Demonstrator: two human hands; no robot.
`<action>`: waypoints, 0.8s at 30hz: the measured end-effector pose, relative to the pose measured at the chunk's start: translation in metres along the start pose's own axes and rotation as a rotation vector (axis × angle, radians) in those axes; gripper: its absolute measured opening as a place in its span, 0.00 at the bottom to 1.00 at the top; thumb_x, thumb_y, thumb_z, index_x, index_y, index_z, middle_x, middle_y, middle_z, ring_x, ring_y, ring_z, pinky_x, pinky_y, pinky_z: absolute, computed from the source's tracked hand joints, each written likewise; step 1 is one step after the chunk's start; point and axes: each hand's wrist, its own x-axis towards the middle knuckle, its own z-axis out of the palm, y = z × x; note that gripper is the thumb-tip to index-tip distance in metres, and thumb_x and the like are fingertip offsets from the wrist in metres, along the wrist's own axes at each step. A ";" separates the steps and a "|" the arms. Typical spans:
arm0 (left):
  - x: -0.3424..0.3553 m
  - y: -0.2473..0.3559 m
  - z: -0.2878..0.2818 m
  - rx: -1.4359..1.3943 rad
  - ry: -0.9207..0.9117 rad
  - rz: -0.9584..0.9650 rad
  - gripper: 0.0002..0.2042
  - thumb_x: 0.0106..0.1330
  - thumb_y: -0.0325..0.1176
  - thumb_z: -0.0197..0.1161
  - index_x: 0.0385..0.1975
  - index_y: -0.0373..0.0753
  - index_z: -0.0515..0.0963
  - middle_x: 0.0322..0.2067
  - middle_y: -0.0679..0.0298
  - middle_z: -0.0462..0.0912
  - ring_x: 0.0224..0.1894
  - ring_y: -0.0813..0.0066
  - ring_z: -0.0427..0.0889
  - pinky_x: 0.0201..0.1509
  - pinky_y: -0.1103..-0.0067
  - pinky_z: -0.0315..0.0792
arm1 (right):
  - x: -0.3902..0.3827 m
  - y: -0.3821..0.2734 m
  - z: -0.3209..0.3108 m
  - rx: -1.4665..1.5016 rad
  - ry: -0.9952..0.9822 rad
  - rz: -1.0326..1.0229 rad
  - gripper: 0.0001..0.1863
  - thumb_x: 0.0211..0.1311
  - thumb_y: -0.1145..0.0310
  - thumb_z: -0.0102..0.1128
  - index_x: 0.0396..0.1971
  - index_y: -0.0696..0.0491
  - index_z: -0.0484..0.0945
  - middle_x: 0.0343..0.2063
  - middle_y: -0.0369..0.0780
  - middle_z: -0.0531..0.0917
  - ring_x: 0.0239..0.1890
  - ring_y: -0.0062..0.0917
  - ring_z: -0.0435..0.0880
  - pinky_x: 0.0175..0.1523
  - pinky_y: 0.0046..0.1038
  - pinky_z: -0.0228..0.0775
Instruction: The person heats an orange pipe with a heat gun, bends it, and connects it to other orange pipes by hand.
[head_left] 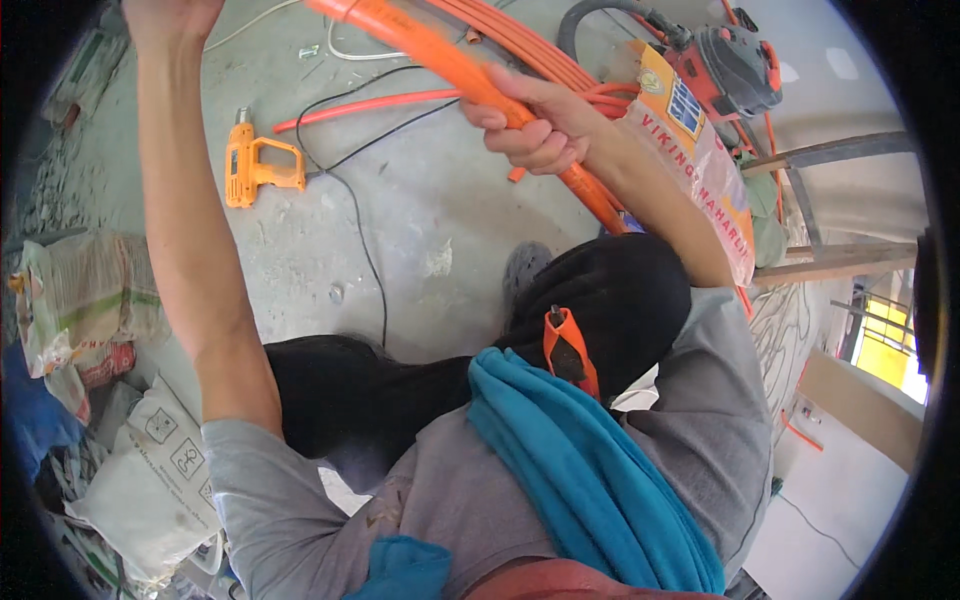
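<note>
My right hand (540, 120) is closed around a thick orange pipe (425, 62), its fingers wrapped from below. The pipe slants from the upper edge down to my right knee. My left arm reaches up to the top left, where only the wrist and back of my left hand (172, 14) show; the fingers lie outside the picture. A yellow heat gun (240, 172) rests on the concrete floor between my arms, its black cord running off beside it. An orange-handled tool (570, 352), its kind unclear, lies on my lap near a teal cloth (590, 450).
Several orange pipes (520, 38) lie at the top, near a red and black vacuum (735, 75). A printed sack (690, 150) stands beside my right arm, before a wooden frame (840, 262). White sacks (150, 490) and rubble crowd the left side.
</note>
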 end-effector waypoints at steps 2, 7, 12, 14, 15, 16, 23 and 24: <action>0.007 0.014 -0.025 0.008 -0.384 -0.111 0.21 0.69 0.59 0.61 0.29 0.46 0.80 0.28 0.69 0.83 0.34 0.74 0.84 0.44 0.69 0.80 | 0.010 0.009 -0.011 0.189 -0.204 0.148 0.27 0.77 0.37 0.39 0.38 0.49 0.68 0.14 0.27 0.61 0.07 0.06 0.53 0.05 0.13 0.45; 0.016 0.036 -0.089 -0.544 -0.432 -0.663 0.23 0.78 0.35 0.49 0.15 0.48 0.58 0.11 0.75 0.56 0.11 0.82 0.54 0.23 0.83 0.59 | 0.028 0.036 -0.028 0.318 -0.228 0.196 0.27 0.77 0.37 0.39 0.38 0.49 0.67 0.14 0.27 0.60 0.08 0.06 0.55 0.06 0.13 0.46; -0.004 0.032 -0.127 -0.466 -0.352 -0.701 0.25 0.80 0.33 0.46 0.12 0.50 0.56 0.10 0.74 0.55 0.10 0.82 0.53 0.18 0.82 0.57 | 0.038 0.046 -0.008 -0.147 0.135 0.143 0.27 0.75 0.35 0.43 0.35 0.47 0.68 0.14 0.23 0.57 0.09 0.06 0.52 0.10 0.14 0.41; -0.010 0.025 -0.142 -0.375 -0.194 -0.662 0.25 0.79 0.32 0.46 0.12 0.49 0.56 0.10 0.74 0.55 0.09 0.82 0.52 0.16 0.82 0.55 | 0.039 0.052 -0.006 -0.185 0.188 0.130 0.28 0.74 0.35 0.45 0.34 0.47 0.68 0.14 0.23 0.57 0.09 0.06 0.52 0.10 0.15 0.41; -0.013 0.025 -0.146 -0.374 -0.197 -0.670 0.25 0.79 0.32 0.46 0.12 0.49 0.56 0.10 0.74 0.55 0.09 0.82 0.52 0.16 0.82 0.55 | 0.040 0.054 -0.005 -0.234 0.223 0.136 0.28 0.73 0.34 0.47 0.34 0.48 0.69 0.15 0.23 0.57 0.10 0.07 0.51 0.11 0.16 0.41; -0.015 0.027 -0.146 -0.373 -0.189 -0.671 0.25 0.79 0.31 0.46 0.12 0.49 0.56 0.10 0.74 0.55 0.09 0.82 0.51 0.16 0.82 0.55 | 0.040 0.056 -0.003 -0.233 0.228 0.129 0.28 0.73 0.34 0.47 0.34 0.48 0.69 0.15 0.23 0.57 0.10 0.07 0.51 0.11 0.16 0.41; -0.017 0.028 -0.165 -0.189 0.026 -0.629 0.23 0.77 0.29 0.46 0.14 0.49 0.55 0.11 0.74 0.52 0.11 0.83 0.49 0.16 0.81 0.54 | 0.043 0.054 0.006 -0.708 0.507 0.085 0.30 0.73 0.36 0.49 0.35 0.53 0.75 0.16 0.31 0.69 0.14 0.16 0.68 0.17 0.26 0.58; -0.017 0.024 -0.168 -0.191 0.026 -0.627 0.23 0.77 0.29 0.46 0.14 0.49 0.55 0.11 0.74 0.52 0.11 0.83 0.49 0.16 0.81 0.54 | 0.042 0.052 0.012 -0.932 0.664 0.070 0.31 0.73 0.37 0.50 0.38 0.56 0.78 0.17 0.36 0.73 0.17 0.22 0.75 0.20 0.31 0.66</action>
